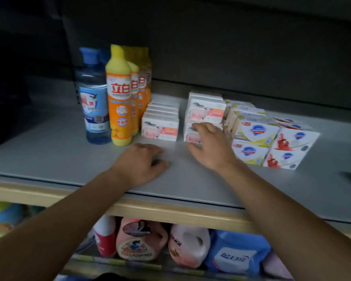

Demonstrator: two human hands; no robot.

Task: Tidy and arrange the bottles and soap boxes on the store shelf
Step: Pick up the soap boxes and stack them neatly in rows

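Bottom shelf: big jugs and bags sit under the gray shelf, pink, white and blue ones side by side.
Gray shelf: its flat top has a tan front edge.
Left hand: the left hand rests on the shelf with fingers loosely bent — it holds nothing.
Right hand: the right hand reaches to the pink soap stack. Its fingers lie spread on the front of the bottom box, thumb low by the shelf. It looks like a touch; I cannot tell if it grips.
Pink soap row: more pink soap boxes stand in a row just left of that stack, with a small gap between.
Blue-logo soap boxes: a stack sits just right of the hand — yellow-green ones on the left, red ones on the right.
Yellow bottles: a line of them stands upright left of the pink row, going back.
Blue bottle: it stands just beside the front yellow one, on the left.
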